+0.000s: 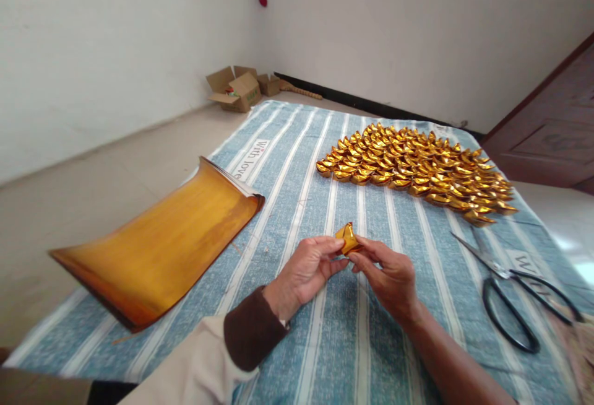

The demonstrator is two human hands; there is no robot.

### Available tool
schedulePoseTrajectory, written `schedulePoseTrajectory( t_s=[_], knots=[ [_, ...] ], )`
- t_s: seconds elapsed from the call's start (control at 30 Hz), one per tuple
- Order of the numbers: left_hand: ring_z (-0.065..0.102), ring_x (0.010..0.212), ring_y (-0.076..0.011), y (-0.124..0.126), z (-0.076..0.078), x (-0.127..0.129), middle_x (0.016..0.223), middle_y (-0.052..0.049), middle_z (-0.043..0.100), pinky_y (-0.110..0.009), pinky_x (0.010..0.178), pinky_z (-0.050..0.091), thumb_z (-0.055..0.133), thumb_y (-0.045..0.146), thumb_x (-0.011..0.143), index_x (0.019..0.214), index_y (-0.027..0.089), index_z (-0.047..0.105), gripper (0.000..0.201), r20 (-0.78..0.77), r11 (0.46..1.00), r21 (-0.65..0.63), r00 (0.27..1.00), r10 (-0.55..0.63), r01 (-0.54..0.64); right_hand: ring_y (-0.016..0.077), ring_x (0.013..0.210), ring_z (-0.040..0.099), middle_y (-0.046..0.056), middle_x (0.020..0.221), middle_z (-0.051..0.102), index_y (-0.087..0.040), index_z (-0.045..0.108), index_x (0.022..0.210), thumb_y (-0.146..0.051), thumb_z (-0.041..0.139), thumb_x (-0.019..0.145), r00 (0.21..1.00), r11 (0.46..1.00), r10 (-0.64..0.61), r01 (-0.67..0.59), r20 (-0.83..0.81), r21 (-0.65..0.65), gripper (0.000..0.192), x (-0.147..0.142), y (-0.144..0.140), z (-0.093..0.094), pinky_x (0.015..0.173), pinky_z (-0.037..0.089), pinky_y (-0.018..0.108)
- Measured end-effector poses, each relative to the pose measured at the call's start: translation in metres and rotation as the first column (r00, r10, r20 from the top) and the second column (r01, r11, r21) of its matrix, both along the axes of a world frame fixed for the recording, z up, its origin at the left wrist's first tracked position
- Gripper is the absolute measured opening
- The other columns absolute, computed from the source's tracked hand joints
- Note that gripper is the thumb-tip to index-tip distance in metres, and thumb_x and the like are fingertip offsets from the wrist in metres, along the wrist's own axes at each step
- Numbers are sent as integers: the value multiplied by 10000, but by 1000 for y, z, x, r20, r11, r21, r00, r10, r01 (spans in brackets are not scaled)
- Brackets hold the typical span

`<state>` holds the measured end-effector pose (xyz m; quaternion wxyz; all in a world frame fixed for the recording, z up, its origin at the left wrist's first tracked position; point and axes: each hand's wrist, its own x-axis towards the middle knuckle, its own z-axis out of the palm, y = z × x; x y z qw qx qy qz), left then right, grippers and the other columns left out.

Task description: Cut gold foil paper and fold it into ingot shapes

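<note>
My left hand (306,272) and my right hand (387,275) meet over a blue striped cloth (325,330), both pinching one small folded gold paper piece (348,238) between their fingertips. A curled stack of gold paper sheets (158,250) lies to the left of my left hand. Farther back, several finished gold folded ingots (417,166) lie in tight rows on the cloth.
Black-handled scissors (515,296) lie on the cloth to the right of my right hand. Open cardboard boxes (239,89) stand in the far corner by the white walls. A dark wooden door (552,126) is at the right. Pale floor surrounds the cloth.
</note>
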<state>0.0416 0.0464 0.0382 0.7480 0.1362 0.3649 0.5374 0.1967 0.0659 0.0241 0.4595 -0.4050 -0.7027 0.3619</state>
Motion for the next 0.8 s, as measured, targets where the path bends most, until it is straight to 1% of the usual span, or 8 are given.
schedulePoseTrajectory(
  t_s=[0.13,0.3,0.53,0.6,0.67,0.7,0.8],
  knots=[
    [629,757,-154,0,1,1,819,-77,685,-274,724,508,756,130,656,706,87,706,83,48,1000,11,999,-3,3,136,534,655,17,800,745,-238,705,1071,-297,656,815,1000,999,9,-9,16,31,268,1,-1,2,568,570,282],
    [627,743,-154,0,3,3,814,-77,680,-280,708,506,737,149,675,736,79,714,95,63,999,36,998,-29,27,144,548,666,12,790,745,-244,697,1088,-276,650,822,999,998,21,-22,25,56,272,2,-1,2,573,580,293],
    [617,779,-150,-1,1,4,833,-71,679,-270,744,493,733,117,679,733,102,701,65,63,1000,0,998,31,-31,187,743,721,39,929,755,-245,682,1123,-275,650,827,996,990,-45,35,71,133,299,3,-3,0,694,604,318],
    [615,780,-151,-1,0,4,842,-72,677,-269,737,494,740,124,677,738,102,702,75,61,999,-3,998,33,-33,185,745,721,40,948,753,-247,682,1126,-261,651,825,997,991,-38,28,72,134,303,3,-4,0,706,605,322],
    [611,775,-150,-1,-1,3,845,-72,674,-268,732,493,748,132,674,736,99,701,85,62,1000,-2,998,29,-29,171,675,711,37,919,755,-248,688,1114,-259,657,817,999,996,-25,21,45,91,300,2,-4,0,674,606,322],
    [610,774,-151,-1,-1,4,842,-73,671,-269,731,491,750,138,676,734,99,699,86,61,1000,3,998,24,-24,158,616,695,33,892,755,-246,690,1109,-262,662,811,1000,999,-17,16,14,50,300,1,-4,0,634,604,316],
    [607,778,-165,-2,-2,4,822,-78,663,-290,734,487,749,161,689,721,102,692,88,55,999,36,998,6,-8,123,477,627,19,808,746,-241,696,1087,-278,682,790,990,992,5,-22,-138,-125,300,-2,-5,0,479,568,278]
  ],
)
